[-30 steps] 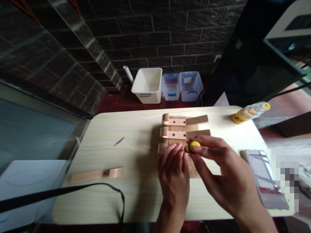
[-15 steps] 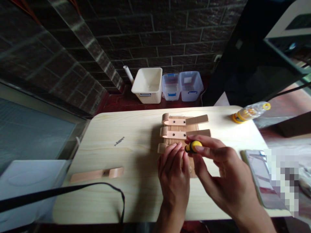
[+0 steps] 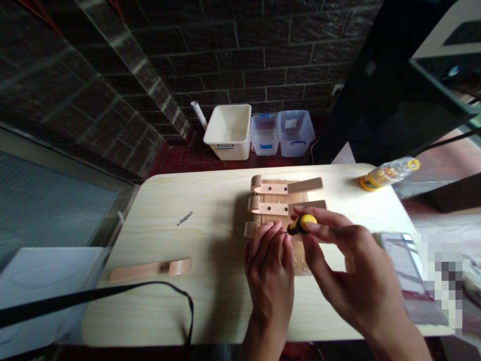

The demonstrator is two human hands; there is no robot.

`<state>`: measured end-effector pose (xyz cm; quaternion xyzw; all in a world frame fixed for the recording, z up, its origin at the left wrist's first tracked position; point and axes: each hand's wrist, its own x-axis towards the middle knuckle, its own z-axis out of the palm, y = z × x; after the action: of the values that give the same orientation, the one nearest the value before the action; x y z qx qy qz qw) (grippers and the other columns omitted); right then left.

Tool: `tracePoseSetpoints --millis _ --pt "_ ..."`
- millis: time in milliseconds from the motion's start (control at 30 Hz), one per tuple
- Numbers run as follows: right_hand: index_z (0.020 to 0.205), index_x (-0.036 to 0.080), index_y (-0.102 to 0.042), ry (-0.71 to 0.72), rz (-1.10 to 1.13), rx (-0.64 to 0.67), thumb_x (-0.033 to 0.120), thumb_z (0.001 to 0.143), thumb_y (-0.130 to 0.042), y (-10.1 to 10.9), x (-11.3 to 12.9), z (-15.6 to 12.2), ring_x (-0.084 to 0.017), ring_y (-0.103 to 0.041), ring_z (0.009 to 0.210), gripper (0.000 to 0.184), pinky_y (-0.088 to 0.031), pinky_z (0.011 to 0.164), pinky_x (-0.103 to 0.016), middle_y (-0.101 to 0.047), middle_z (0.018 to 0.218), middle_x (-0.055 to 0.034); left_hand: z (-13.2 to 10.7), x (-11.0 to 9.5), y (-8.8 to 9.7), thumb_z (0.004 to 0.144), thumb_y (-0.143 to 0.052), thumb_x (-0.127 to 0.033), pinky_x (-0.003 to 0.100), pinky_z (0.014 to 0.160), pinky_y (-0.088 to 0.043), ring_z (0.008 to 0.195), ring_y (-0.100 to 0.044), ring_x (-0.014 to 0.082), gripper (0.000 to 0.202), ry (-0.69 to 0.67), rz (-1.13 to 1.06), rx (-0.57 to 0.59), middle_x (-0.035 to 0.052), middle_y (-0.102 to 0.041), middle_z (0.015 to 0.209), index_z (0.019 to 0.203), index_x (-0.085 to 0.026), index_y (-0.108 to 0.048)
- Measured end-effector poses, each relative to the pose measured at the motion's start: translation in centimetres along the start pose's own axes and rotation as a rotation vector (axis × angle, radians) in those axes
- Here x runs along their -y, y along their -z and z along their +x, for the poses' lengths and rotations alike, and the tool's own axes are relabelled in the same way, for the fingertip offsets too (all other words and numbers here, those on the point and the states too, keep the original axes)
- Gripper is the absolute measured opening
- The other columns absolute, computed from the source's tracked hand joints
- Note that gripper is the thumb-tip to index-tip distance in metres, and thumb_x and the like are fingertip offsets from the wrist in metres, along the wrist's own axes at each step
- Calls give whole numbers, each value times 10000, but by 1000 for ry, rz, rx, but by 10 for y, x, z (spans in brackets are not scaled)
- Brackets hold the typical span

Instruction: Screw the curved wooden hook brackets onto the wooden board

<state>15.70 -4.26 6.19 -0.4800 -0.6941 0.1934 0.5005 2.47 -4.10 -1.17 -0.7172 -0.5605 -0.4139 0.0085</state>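
My left hand (image 3: 269,265) lies on a wooden hook piece (image 3: 251,229) at the middle of the pale table (image 3: 210,240), its fingers close together and pressing down on it. My right hand (image 3: 349,271) pinches the yellow-and-black handle of a small screwdriver (image 3: 301,224), whose tip points down beside my left fingertips. Two more curved wooden hook pieces (image 3: 285,188) (image 3: 283,207) sit on a wooden board (image 3: 280,213) just beyond my hands.
A loose wooden hook piece (image 3: 150,269) lies at the front left and a small screw (image 3: 185,218) sits further left. A plastic bottle (image 3: 387,174) lies far right, a phone (image 3: 406,276) near right. A black strap (image 3: 112,296) crosses the front edge. Bins (image 3: 259,131) stand on the floor.
My right hand has shifted slightly right and turned, with the screwdriver handle tilting to the right. My left hand has stayed in place on the wooden piece.
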Motion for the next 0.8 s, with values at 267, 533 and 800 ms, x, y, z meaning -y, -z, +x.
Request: tracePoseSetpoints --millis 267,533,800 --pt "1226 267 -616 7 -66 -43 101 998 -718 -2 -7 -2 -104 -728 1251 301 -620 1004 -164 -694 1342 -29 4 -1 2 1081 -609 -197 407 985 -584 1121 -783 252 129 -18 21 -21 93 -841 1089 1106 -174 -733" --pt "1184 224 -604 80 -69 -11 45 974 -687 2 3 4 -145 -682 1350 289 -578 1124 -221 -695 1350 -79 3 -1 2 1093 -574 -197 406 1008 -574 1150 -778 251 150 -8 34 -3 87 -840 1084 1122 -185 -721" --pt "1158 254 -629 58 -159 1 122 995 -704 4 1 6 -172 -775 1203 223 -660 963 -226 -745 1240 -57 2 -1 2 1069 -602 -171 419 1003 -588 1141 -786 258 139 1 22 0 92 -844 1053 1124 -183 -730"
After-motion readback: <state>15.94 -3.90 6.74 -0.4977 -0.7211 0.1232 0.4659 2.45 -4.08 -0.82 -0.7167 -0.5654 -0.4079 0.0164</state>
